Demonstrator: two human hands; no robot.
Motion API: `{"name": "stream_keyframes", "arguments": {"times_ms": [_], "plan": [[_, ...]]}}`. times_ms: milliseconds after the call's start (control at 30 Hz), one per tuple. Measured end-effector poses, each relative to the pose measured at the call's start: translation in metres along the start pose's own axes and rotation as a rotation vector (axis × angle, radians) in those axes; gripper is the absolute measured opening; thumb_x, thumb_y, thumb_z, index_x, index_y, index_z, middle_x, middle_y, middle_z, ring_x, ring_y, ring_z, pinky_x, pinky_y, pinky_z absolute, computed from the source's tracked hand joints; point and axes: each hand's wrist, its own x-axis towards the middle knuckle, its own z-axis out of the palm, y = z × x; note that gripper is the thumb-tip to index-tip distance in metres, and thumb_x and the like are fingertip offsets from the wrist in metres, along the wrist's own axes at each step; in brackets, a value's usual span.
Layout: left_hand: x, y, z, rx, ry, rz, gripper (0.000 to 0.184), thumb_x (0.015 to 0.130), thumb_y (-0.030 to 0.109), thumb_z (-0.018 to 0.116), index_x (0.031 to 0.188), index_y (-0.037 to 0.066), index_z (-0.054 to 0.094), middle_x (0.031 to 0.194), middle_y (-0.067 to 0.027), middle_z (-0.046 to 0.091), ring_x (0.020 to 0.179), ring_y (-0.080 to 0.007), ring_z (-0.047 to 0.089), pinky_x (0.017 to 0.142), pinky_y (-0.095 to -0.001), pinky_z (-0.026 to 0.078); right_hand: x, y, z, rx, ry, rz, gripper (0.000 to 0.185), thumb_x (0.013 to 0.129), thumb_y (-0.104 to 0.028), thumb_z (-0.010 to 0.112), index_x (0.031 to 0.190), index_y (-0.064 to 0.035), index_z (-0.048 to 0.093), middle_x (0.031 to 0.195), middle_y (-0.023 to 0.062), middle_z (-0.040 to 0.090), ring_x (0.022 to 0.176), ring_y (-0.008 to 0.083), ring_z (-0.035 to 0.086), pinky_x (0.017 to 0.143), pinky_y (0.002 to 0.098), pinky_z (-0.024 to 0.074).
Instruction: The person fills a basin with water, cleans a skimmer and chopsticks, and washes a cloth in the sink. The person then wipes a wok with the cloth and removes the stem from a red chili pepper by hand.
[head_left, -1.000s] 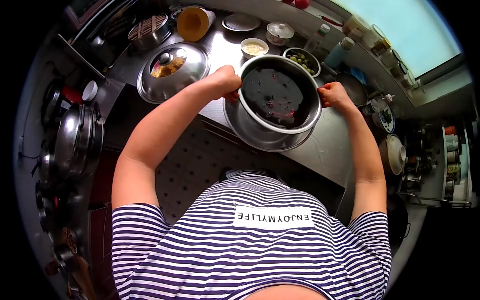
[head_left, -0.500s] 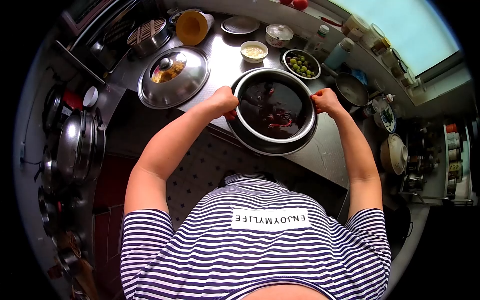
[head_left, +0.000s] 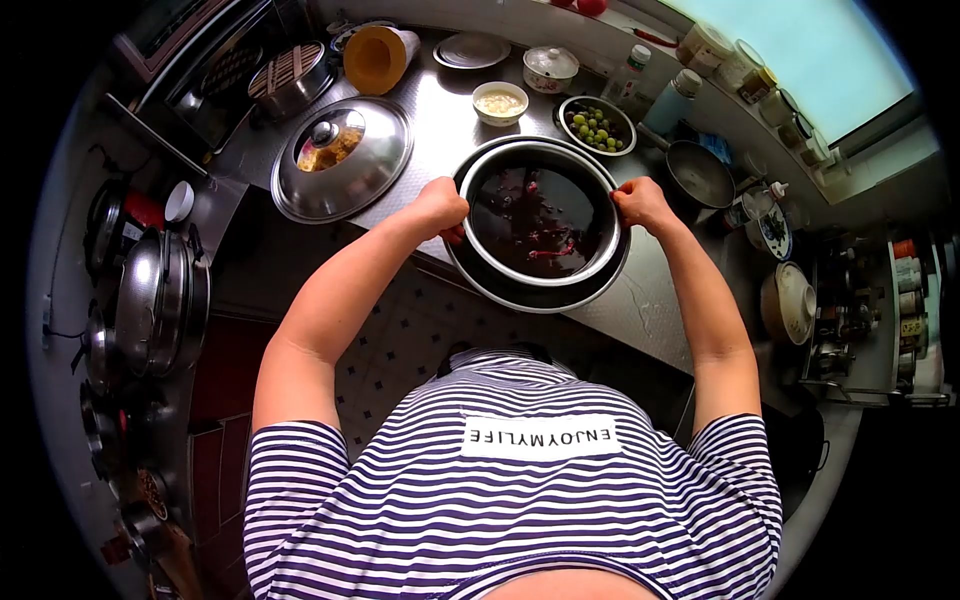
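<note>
Pot: lower than a second ago, within the rim of the basin, at the front edge of the counter.
Liquid: dark, with red pieces.
Left hand: clamped on the pot's rim.
Right hand: clamped opposite.
Fruit: green, in a bowl toward the back edge.

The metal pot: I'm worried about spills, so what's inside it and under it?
Inside the metal pot is dark liquid with reddish pieces at its surface. Beneath, part of a wider basin shows. The basin's floor and anything deeper in the liquid are hidden.
</note>
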Motion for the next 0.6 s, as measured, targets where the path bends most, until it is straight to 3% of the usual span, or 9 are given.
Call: {"name": "stream_keyframes", "arguments": {"times_ms": [600], "plan": [[-0.003,0.001,0.001,0.086,-0.007,-0.02,0.018,0.077,0.003,0.052,0.066,-0.01,0.057,0.054,-0.0163,0.057,0.043,-0.0263,0.058,0.04,-0.0362,0.051,-0.007,-0.007,-0.001,0.076,-0.035,0.043,0.024,0.076,-0.022,0.059,0.081,0.0007,0.064,0.065,0.0142,0.062,0.052,0.0204,0.061,0.054,0.0304,0.0486]]}}
